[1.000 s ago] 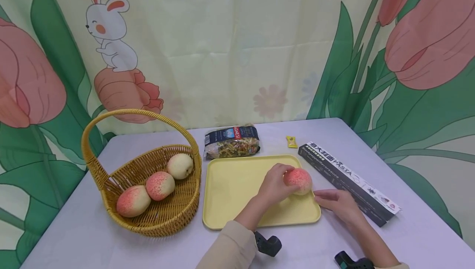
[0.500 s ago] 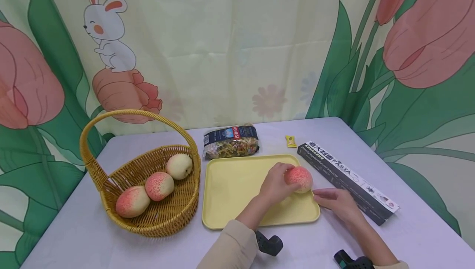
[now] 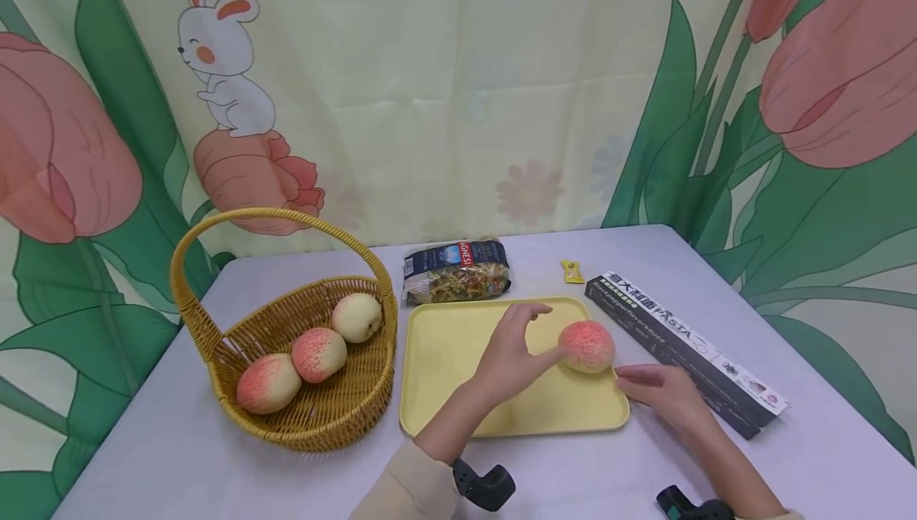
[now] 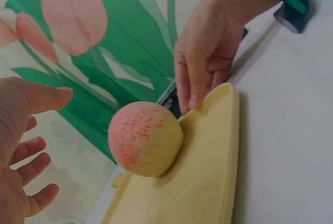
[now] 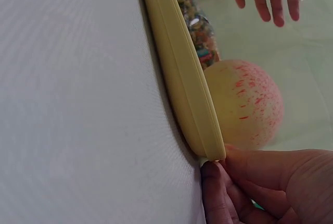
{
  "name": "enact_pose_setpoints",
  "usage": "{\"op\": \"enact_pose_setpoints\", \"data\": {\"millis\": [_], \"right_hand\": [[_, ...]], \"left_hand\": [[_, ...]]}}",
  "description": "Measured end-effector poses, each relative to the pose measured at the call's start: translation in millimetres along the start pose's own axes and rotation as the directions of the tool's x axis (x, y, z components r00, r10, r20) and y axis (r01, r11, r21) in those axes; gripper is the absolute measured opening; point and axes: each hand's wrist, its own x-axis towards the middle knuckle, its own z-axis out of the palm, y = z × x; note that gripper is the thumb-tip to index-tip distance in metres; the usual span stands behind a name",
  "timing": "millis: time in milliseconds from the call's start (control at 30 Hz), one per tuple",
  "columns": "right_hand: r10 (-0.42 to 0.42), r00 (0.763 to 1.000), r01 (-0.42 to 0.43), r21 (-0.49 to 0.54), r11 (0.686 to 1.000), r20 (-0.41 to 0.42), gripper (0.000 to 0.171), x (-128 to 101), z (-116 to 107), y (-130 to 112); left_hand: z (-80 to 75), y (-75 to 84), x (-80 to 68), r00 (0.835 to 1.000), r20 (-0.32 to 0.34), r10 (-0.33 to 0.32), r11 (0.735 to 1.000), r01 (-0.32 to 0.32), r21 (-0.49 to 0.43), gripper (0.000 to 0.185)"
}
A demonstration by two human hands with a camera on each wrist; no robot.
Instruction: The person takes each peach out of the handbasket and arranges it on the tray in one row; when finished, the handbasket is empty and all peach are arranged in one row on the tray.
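So one peach (image 3: 587, 346) is sitting on the yellow tray (image 3: 458, 337), over by the tray's right edge, and I'd say that part of the job is done. Three more peaches (image 3: 315, 353) are in the basket (image 3: 215, 345) left of the tray, so if they're all meant to go over, that's a quarter of the way.

Left hand (image 3: 510, 349) is over the tray just left of the peach, grip loose and spread, fingers relaxed, holding nothing. In the head view the thumb looks like it might brush the fruit, but the left wrist view shows a gap, so I'd guess it's just clear. Right hand (image 3: 659, 391) is on the surface at the tray's near right corner, fingers curled against the rim. It seems to be steadying the tray, though I can't tell how firmly it has hold.

The peach itself is round, pale cream-yellow with pink-red speckling over the top and one side, smooth and matte. It sits flat on its own without rolling.

Behind the tray there's a bag of pasta (image 3: 458, 269), and a long dark box (image 3: 684, 349) to its right.
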Motion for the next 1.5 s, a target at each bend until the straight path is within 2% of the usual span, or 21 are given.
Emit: {"op": "enact_pose_setpoints", "data": {"millis": [167, 367, 500, 633, 767, 1133, 1367, 1500], "right_hand": [[0.031, 1.0, -0.031, -0.004, 1.0, 0.002, 0.05, -1.0, -0.2, 0.4], [0.028, 1.0, -0.028, -0.006, 1.0, -0.008, 0.049, -0.6, -1.2, 0.5], [0.026, 1.0, -0.026, -0.006, 1.0, -0.012, 0.049, -0.1, -1.7, 0.6], [0.023, 1.0, -0.023, -0.007, 1.0, -0.01, 0.049, 0.4, -1.1, 0.4], [0.028, 1.0, -0.028, 0.004, 1.0, -0.008, 0.048, 0.5, 0.6, -0.7], [0.038, 0.999, -0.038, 0.013, 0.999, -0.012, 0.051, -0.6, 1.1, -1.0], [0.018, 1.0, -0.018, 0.017, 1.0, -0.01, 0.052, 0.5, 2.0, 0.7], [0.033, 0.999, -0.033, 0.02, 0.999, -0.006, 0.053, 0.4, 0.9, 0.2]], "left_hand": [[-28.9, 2.9, -10.1, 0.999, -0.026, 0.025, 0.997, -0.027, -0.076, 0.049], [-66.6, 1.4, -24.2, 0.994, -0.1, 0.038, 0.992, -0.05, -0.115, 0.048], [-90.1, -4.0, -32.7, 0.984, -0.173, 0.039, 0.991, -0.059, -0.116, 0.048], [-114.0, -12.1, -40.5, 0.967, -0.252, 0.032, 0.989, -0.067, -0.134, 0.051], [-136.0, -17.3, -49.5, 0.959, -0.283, 0.005, 0.985, -0.054, -0.165, 0.052], [-179.2, -18.0, -63.9, 0.957, -0.279, 0.085, 0.996, -0.08, 0.029, 0.053], [-198.4, -27.7, -69.6, 0.961, -0.274, 0.031, 0.993, 0.001, 0.115, 0.053], [-204.1, -35.7, -71.4, 0.96, -0.281, -0.017, 0.992, 0.05, 0.112, 0.055]]}}
